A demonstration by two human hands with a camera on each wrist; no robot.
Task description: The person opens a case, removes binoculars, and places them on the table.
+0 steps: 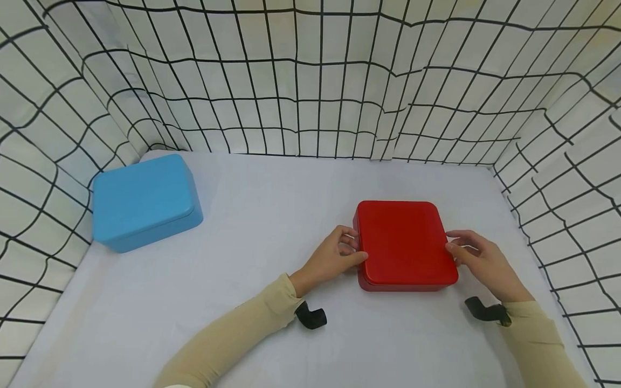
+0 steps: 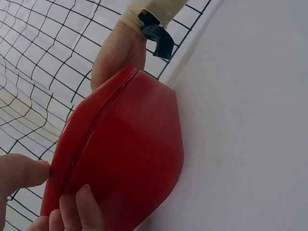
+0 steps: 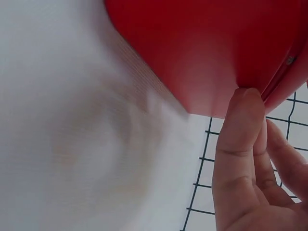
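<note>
A red lidded box (image 1: 405, 242) sits closed on the white surface, right of the middle in the head view. My left hand (image 1: 337, 252) holds its left side, thumb on the lid's edge. In the left wrist view, the fingers (image 2: 86, 209) press the side wall just below the lid seam. My right hand (image 1: 477, 258) is at the opposite side, with bent fingers and thumb against the lid edge. A fingertip of the right hand (image 3: 250, 163) touches the wall right by the seam in the right wrist view.
A blue lidded box (image 1: 145, 202) stands at the far left, close to the netting. Black grid netting (image 1: 296, 81) over white walls encloses the white table (image 1: 262, 215) at the back and both sides. A dark wrist mount (image 1: 310, 315) hangs from each sleeve.
</note>
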